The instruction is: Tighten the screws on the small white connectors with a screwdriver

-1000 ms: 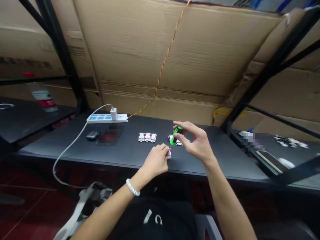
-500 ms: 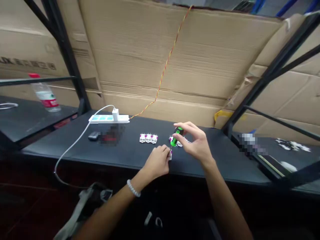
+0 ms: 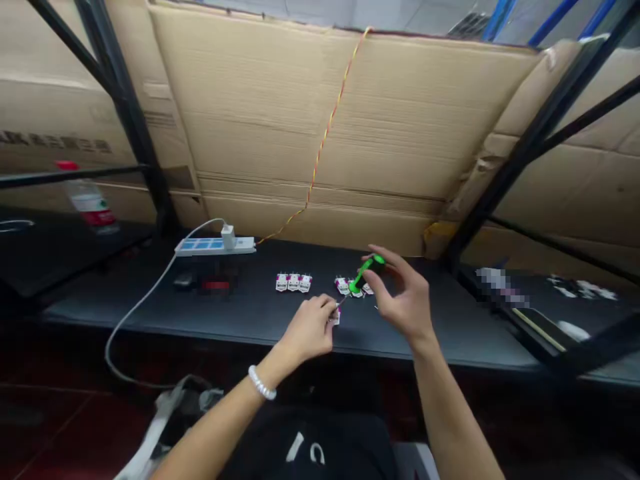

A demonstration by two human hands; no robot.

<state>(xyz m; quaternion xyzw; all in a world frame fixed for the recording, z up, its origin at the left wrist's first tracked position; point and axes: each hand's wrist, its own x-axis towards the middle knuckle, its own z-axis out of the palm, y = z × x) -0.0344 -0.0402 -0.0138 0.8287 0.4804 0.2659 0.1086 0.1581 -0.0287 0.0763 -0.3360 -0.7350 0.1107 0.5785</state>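
Currently, a green-and-black screwdriver [image 3: 367, 268] is held tilted, right of the frame's centre, its handle pinched between thumb and fingers in the grip of the right hand [image 3: 404, 300]. Its shaft is pointed down-left toward a small white-and-purple part [image 3: 337, 316] on the counter [image 3: 240, 310], below centre. That part's left side is covered by the bunched fingers of the left hand [image 3: 311, 325]; whether it is actually pinched cannot be told.

Near the front edge of the bench [image 3: 240, 310], the left grip [image 3: 310, 327] partly hides a white-and-purple piece [image 3: 337, 317]. The screwdriver [image 3: 364, 276] tip is indistinct. Pixelation obscures a reddish object [image 3: 216, 285].
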